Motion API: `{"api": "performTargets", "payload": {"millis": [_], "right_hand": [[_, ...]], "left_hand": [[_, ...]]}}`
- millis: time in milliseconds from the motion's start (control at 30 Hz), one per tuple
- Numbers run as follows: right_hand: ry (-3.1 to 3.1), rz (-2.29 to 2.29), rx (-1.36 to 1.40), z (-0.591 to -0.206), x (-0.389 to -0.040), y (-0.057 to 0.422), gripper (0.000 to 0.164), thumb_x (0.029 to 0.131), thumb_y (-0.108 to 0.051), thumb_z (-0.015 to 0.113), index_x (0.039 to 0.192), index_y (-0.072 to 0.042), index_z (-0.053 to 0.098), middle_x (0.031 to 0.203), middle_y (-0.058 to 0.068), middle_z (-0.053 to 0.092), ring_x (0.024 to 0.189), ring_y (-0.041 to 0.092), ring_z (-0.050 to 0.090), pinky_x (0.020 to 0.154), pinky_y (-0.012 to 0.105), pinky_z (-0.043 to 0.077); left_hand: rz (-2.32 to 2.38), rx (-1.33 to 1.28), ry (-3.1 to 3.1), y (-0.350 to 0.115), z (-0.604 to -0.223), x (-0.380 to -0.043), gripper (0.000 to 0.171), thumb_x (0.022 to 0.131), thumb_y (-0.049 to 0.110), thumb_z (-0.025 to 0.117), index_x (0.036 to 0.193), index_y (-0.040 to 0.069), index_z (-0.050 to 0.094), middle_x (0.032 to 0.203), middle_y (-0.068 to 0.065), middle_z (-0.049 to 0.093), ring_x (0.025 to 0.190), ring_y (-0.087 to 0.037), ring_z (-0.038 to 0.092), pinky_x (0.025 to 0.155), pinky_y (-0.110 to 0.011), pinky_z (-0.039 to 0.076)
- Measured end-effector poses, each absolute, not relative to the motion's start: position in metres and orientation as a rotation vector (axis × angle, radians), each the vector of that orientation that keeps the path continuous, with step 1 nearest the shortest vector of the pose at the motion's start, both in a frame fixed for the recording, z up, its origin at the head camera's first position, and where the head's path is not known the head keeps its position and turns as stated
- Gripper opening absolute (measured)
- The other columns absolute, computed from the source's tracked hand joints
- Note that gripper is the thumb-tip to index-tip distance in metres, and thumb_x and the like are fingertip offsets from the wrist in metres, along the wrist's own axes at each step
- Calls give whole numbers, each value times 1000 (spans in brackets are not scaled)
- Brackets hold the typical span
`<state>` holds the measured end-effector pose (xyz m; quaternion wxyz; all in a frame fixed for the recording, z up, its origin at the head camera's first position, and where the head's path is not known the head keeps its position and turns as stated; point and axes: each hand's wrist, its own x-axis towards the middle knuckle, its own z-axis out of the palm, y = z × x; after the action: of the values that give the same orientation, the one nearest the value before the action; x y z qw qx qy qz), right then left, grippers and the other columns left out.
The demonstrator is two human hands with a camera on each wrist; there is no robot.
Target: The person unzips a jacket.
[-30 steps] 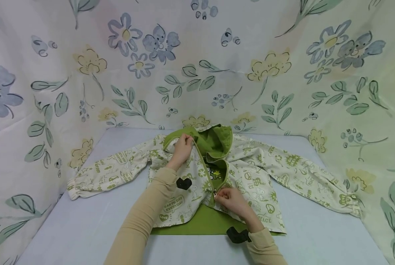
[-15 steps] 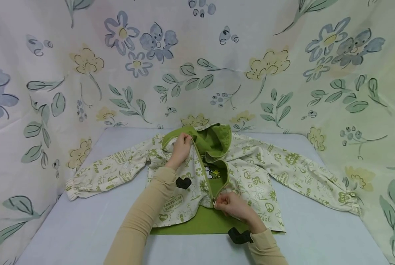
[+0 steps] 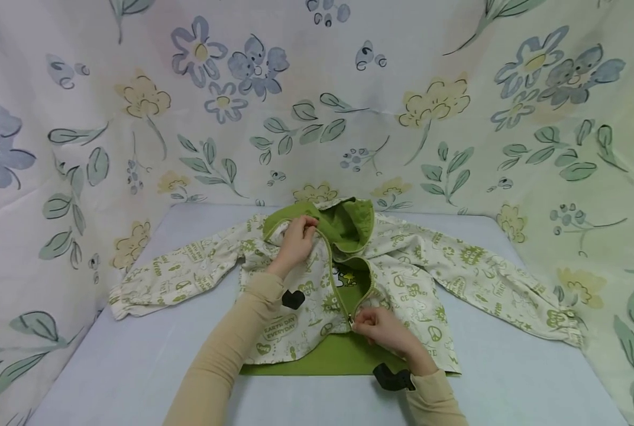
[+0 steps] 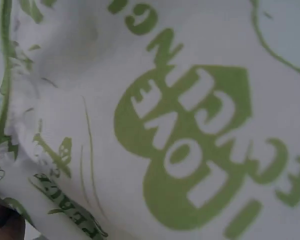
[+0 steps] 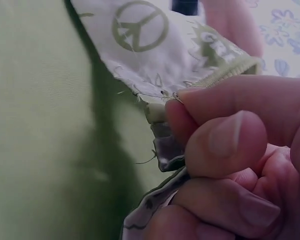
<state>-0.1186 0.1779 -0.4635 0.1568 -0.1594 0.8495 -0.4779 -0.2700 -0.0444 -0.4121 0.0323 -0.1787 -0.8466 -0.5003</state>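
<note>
A white hooded jacket [image 3: 402, 284] with green print and green lining lies spread out, front up. Near its collar my left hand [image 3: 297, 236] grips the left front edge. At the lower end of the zipper [image 3: 332, 269], my right hand [image 3: 379, 328] pinches the small metal zipper pull [image 3: 351, 321]. The zipper sides stand apart above the pull, baring the green inside. In the right wrist view, thumb and forefinger hold the pull [image 5: 176, 97] beside the hem. Printed jacket cloth [image 4: 190, 150] fills the left wrist view, which hides most of that hand's grip.
The jacket's sleeves stretch out left [image 3: 184, 269] and right [image 3: 492, 284] over the pale table [image 3: 136, 367]. Floral cloth [image 3: 317, 118] hangs behind and at both sides. A black wrist mount [image 3: 392, 378] sits by my right wrist.
My right hand has moved down a little with the zipper pull, then slightly right. My left hand has shifted slightly right, and the straight zipper edge below it now bows.
</note>
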Motion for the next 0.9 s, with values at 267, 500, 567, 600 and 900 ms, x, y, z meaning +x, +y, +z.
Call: {"api": "performTargets", "payload": {"millis": [267,500,567,600,900], "right_hand": [[2366,-1488,-437,-449,-123,182,22,91,-17,61,87,4,64,52,-1,46,44,8,39,43,22,32],[2317,-1589,-461,-441,-128,184,27,92,-17,59,86,9,62,49,-3,41,42,7,33,42,22,30],[2307,-1604,-460,-440,-129,185,27,93,-17,59,87,9,61,49,-3,40,42,7,33,42,22,30],[2305,-1609,-452,-440,-129,185,27,93,-17,59,87,9,61,49,-3,40,42,7,33,42,22,30],[2304,-1636,-439,-418,-126,180,17,95,-6,53,86,4,62,50,-1,40,43,8,34,43,24,30]], "left_hand": [[-1368,-952,-2542,-30,-416,-249,21,97,13,50,115,8,58,122,-5,48,115,-20,44,93,-40,39],[-1446,-1366,-2654,-27,-417,-235,29,98,33,48,111,12,63,111,7,57,107,-11,51,90,-36,41],[-1438,-1420,-2699,-28,-418,-232,30,97,36,48,113,15,63,112,8,57,106,-9,51,88,-31,42],[-1439,-1443,-2716,-28,-418,-232,31,97,36,48,113,14,64,112,9,57,106,-10,52,87,-30,43],[-1515,-1572,-2743,-28,-426,-228,32,97,31,52,114,8,64,109,4,60,95,-11,58,79,-26,46]]}}
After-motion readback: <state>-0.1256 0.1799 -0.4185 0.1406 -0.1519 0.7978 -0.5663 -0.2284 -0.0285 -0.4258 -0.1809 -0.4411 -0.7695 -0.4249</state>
